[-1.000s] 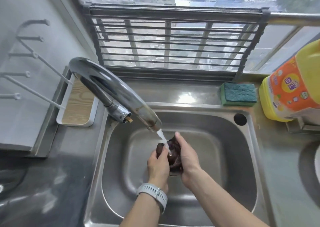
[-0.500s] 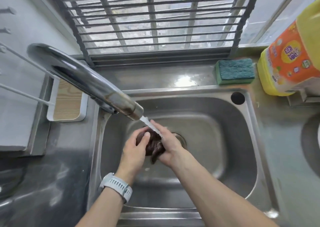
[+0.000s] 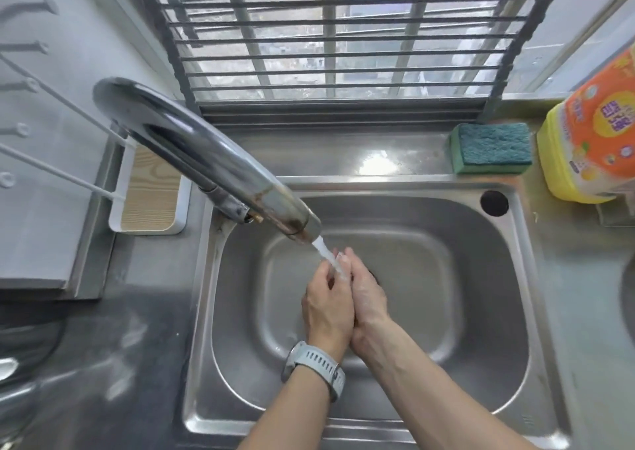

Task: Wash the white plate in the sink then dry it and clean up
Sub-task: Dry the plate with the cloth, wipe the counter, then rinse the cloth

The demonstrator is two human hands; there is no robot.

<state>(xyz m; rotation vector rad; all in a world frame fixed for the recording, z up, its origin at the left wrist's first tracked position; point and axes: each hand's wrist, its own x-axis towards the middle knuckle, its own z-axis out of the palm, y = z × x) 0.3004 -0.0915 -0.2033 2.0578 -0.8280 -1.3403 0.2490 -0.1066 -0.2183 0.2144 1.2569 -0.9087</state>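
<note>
- Two hands meet palm to palm over the middle of the sink (image 3: pixel 491 363), low in the center of the frame, under the running water (image 3: pixel 330 260).
- Left hand (image 3: pixel 328 307) has its fingers loosely bent against the other hand; a pale watch (image 3: pixel 314 367) sits on that wrist.
- Right hand (image 3: pixel 366 296) lies against it with fingers mostly straight, tips pointing toward the spout. Neither hand visibly grips anything, though I cannot tell whether something small is tucked between the palms.
- Water leaves the tap (image 3: pixel 206 160), which slants from the upper left down to the center, and lands on the fingertips.
- Green sponge (image 3: pixel 491 152) lies on the ledge behind the sink, right of center, just beside a yellow soap bottle (image 3: pixel 591 140) with an orange label at the right edge.
- White tray with a wood-grain base (image 3: pixel 153 195) stands left of the tap, touching the sink's rim area, with thin white rods (image 3: pixel 58 174) above it.
- Barred window grille (image 3: pixel 343 47) fills the top of the frame.
- White plate: no clear sight of it; only a pale curved sliver shows at the far right edge, too little to identify.
</note>
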